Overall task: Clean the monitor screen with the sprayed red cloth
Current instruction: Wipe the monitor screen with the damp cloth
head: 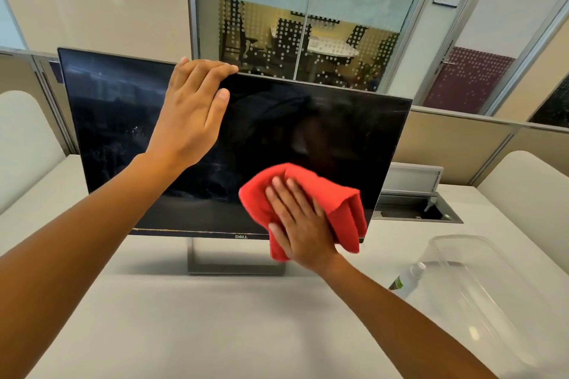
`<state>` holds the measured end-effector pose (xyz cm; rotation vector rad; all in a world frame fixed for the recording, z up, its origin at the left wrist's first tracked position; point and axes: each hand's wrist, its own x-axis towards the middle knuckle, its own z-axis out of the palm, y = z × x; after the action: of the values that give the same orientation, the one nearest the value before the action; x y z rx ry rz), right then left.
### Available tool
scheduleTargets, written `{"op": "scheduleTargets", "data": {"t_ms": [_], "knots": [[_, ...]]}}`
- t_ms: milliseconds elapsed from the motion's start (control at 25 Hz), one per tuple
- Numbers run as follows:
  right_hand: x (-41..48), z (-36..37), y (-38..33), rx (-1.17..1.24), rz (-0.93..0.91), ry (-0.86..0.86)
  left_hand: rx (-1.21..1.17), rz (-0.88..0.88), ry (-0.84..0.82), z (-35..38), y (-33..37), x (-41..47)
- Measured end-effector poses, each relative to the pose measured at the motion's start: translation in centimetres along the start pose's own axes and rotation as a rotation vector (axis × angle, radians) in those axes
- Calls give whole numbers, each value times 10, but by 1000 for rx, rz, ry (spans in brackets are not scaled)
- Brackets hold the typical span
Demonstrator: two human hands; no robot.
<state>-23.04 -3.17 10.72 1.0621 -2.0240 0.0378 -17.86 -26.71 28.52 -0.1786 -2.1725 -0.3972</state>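
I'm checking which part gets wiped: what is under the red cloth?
Under the red cloth is the lower right corner of the monitor; the right hand presses it flat there. That patch of screen and bezel is covered, so its state cannot be seen.

We see a black monitor (277, 132) that is dark and turned off. It stands upright on a gray foot (234, 268) and has a thin frame. White specks and smears show on the glass at 9 o'clock. Our left hand (191, 114) grips its top edge near 12 o'clock. The red cloth (341, 203) is soft and bunched in folds. It lies on the glass at 5 o'clock, under our flat right hand (303, 224), and hangs a bit past the bottom edge.
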Motion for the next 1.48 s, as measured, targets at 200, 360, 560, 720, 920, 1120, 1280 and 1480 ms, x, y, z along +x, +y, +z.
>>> {"op": "scheduleTargets", "data": {"t_ms": [200, 360, 560, 720, 920, 1120, 1280, 1480], "knots": [[-22, -1, 30, -137, -408, -180, -5, -27, 8, 0, 5, -1], [47, -32, 72, -194, -241, 41, 28, -42, -21, -4, 9, 0], [108, -50, 78, -168, 4, 178, 43, -56, -93, -15, 15, 2], [76, -25, 38, -111, -126, 123, 43, -43, -143, -25, 14, 5], [27, 1, 24, -187, -389, -45, 118, -29, -187, -34, -1, -1], [72, -19, 40, -196, -297, 48, 210, -198, -28, -61, -53, -13], [132, -36, 29, -176, 52, 193, 283, -218, -64, -82, -86, -21], [157, -16, -44, -66, -94, 174, 296, -152, -149, -83, -92, -32]]}}
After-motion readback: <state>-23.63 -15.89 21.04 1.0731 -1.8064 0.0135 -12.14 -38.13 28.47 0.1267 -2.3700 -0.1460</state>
